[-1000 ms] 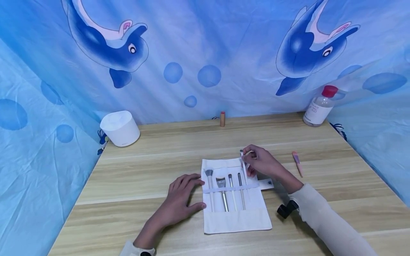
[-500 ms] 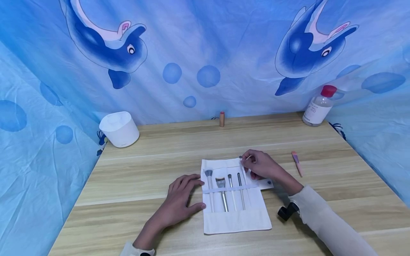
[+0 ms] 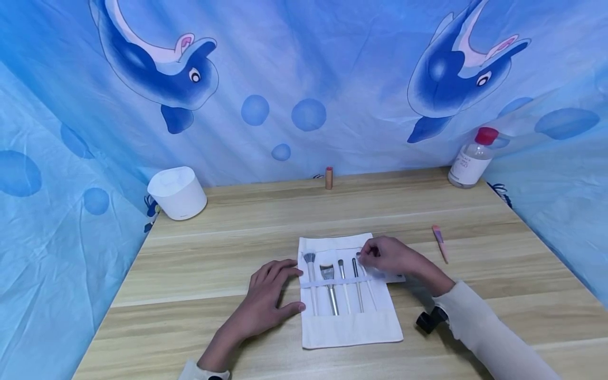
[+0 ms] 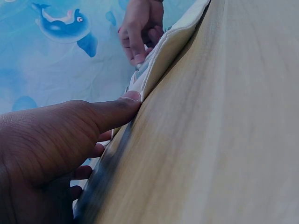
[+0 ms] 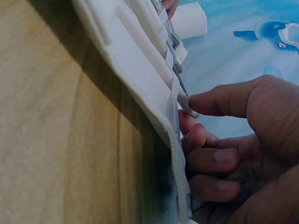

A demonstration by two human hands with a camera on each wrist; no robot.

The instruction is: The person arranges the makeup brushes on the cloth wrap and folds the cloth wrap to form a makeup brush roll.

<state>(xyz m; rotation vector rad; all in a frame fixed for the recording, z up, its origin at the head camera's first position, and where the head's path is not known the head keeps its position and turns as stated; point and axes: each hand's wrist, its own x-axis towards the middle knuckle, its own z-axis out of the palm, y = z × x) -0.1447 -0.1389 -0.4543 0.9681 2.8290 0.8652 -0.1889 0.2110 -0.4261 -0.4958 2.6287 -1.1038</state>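
Note:
A white fabric brush roll (image 3: 351,332) lies unfolded on the wooden table, with several makeup brushes standing side by side under its elastic band (image 3: 342,281). My right hand (image 3: 387,256) pinches the slim rightmost makeup brush (image 3: 370,293) near its head, thumb against forefinger. In the right wrist view that brush (image 5: 186,103) passes beneath the elastic, its tip between the thumb and finger. My left hand (image 3: 271,295) rests by the roll's left edge with fingers spread and relaxed. The left wrist view has its thumb (image 4: 124,107) touching the fabric edge.
To the right lies a pink makeup brush (image 3: 440,244). At the back stand a white container (image 3: 178,194), a small brown tube (image 3: 329,178) and a red-capped bottle (image 3: 472,161). A blue dolphin-print curtain (image 3: 309,63) borders the table.
My right hand has come down toward me with the pinched brush, which has slid deeper into the roll under the elastic. The left hand has stayed put.

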